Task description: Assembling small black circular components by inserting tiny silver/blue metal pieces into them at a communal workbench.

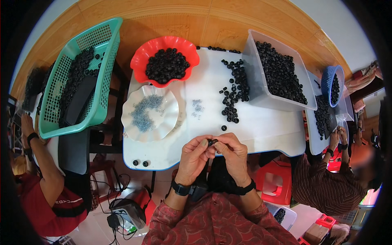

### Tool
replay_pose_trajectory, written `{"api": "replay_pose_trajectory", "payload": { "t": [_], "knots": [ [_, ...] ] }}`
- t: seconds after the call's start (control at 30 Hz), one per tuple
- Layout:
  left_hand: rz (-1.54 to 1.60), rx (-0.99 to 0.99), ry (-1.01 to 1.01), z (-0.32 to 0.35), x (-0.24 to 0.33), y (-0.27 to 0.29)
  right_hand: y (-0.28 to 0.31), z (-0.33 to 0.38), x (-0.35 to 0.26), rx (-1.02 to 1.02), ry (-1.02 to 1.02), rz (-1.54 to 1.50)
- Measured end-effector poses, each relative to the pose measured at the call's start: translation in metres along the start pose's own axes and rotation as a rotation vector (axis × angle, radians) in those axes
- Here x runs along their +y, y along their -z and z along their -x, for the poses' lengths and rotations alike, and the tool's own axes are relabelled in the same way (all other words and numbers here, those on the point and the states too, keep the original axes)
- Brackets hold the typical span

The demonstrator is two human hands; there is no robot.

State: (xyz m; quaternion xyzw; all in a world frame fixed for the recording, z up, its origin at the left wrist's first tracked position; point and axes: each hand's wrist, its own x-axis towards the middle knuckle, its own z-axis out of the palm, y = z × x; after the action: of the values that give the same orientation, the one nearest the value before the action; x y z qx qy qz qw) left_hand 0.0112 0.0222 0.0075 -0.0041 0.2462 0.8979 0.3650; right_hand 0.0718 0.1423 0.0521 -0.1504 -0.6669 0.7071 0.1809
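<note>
My left hand (193, 160) and my right hand (234, 158) meet at the table's near edge. Between their fingertips they pinch a small round black part (210, 142); the fingers hide some of it. One loose black part (223, 128) lies just beyond my hands. Farther off is a scattered group of similar black ring-like parts (235, 92). On the left, a white wavy-rimmed plate (168, 98) holds many tiny greyish-blue pieces (143, 114), too small to name. A few more tiny pieces (197, 107) lie on the white table (196, 85) beside it.
Black parts fill a red scalloped bowl (139, 55) and a translucent bin (265, 100). Two black parts (140, 163) sit near the front left edge. A green basket (102, 102) stands left, a red stool (274, 173) right. Co-workers (49, 188) (332, 183) sit on both sides.
</note>
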Motion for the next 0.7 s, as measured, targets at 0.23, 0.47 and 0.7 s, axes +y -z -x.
{"api": "replay_pose_trajectory", "payload": {
  "t": [0.23,0.47,0.7],
  "knots": [
    [-0.007,0.012,-0.008,-0.0004,-0.0012,0.0003,0.0000,0.0004,0.0034,0.018,0.007,0.018],
    [-0.022,0.017,-0.022,-0.0006,-0.0035,0.0008,-0.0002,0.0005,0.0035,0.014,0.047,0.050],
    [-0.044,0.033,-0.040,-0.0005,-0.0036,-0.0003,-0.0012,-0.0007,0.0021,0.023,0.156,0.216]
  ]
}}
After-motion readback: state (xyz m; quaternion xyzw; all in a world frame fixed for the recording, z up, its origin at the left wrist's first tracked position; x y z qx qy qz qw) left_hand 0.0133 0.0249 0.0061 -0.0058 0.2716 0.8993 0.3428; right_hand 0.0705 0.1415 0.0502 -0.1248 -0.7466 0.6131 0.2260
